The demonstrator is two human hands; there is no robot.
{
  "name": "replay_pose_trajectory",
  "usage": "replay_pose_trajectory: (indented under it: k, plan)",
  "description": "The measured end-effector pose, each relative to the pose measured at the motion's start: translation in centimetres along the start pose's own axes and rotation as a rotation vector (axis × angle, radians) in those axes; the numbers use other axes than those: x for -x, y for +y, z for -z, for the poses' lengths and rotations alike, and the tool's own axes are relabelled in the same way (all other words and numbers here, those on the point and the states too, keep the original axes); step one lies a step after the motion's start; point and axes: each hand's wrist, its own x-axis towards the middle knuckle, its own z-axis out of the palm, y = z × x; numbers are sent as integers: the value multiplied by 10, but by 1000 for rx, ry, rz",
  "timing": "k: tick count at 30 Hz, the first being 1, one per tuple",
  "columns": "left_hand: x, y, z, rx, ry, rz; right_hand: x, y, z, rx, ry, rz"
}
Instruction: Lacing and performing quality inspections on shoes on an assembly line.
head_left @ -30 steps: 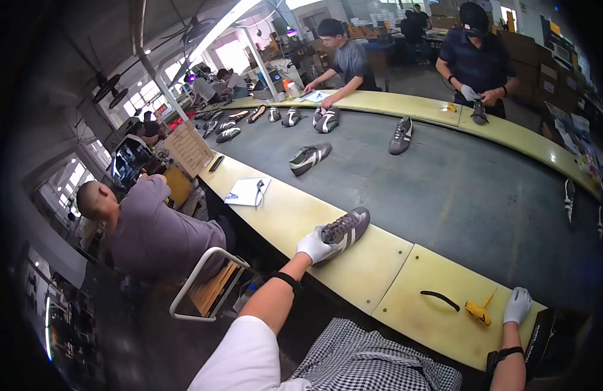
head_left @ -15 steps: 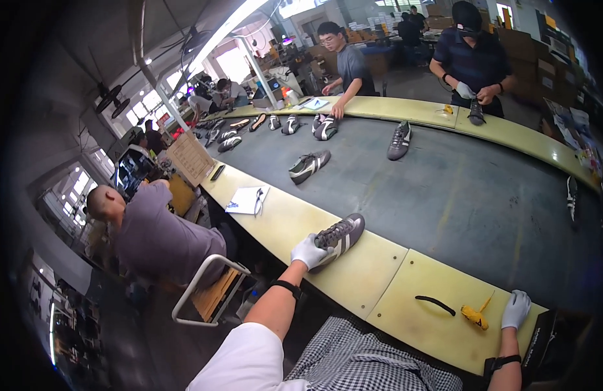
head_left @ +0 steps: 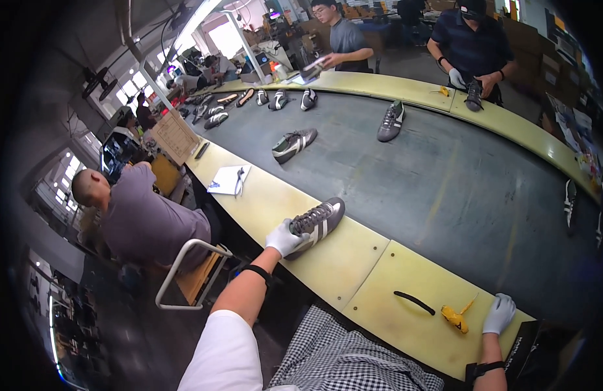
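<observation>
Since the earlier frame, almost nothing has moved: the grey sneaker with white stripes (head_left: pixel 314 225) still lies at the near edge of the conveyor belt (head_left: pixel 445 182), where the dark belt meets the yellow bench (head_left: pixel 353 260), and both hands keep their places.

Going from large to small: the belt is a wide dark surface, and more grey shoes (head_left: pixel 293 144) lie on it toward its far edge, where two other persons work at the opposite yellow rim. Another person sits just beside the bench's left edge, back turned.

The left hand (head_left: pixel 283 239), in a white glove, closes around the heel of the sneaker, fingers wrapped on the back part. The right hand (head_left: pixel 498 314), also gloved, rests flat with fingers loosely together on the bench's near right corner and pinches nothing. Just beside it lies a small yellow tool (head_left: pixel 455 318), and near that a curved black strip (head_left: pixel 415 302).

I judge one risk: the sneaker sits half on the belt and half on the bench, held only at the heel, so a moving belt could drag the toe and twist the shoe out of the grip. A sweep of the right hand could also push the yellow tool off the near edge.
</observation>
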Motion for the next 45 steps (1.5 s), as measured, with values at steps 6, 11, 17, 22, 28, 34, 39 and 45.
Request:
replay_pose_trajectory:
  k: [6,11,17,22,28,34,39,45]
  plan:
    - [3,4,3,33,16,-4,-1,-7,7,44,-122,-23]
    - [9,12,8,65,4,-82,-5,-11,9,60,-54,-45]
    - [13,8,-1,-13,133,-19,-7,-16,9,-35,-66,-66]
    - [-15,-12,-12,183,-11,-171,-3,-16,10,-16,35,3]
    - [-69,-6,-18,121,35,-602,1,-22,12,130,44,-85]
    - [-57,-1,-32,533,-32,-442,-4,-30,16,128,-35,-61]
    - [-47,6,-22,384,89,-415,-7,-30,16,128,-76,-64]
    - [-43,9,-17,343,178,-370,-1,-31,15,113,38,-4]
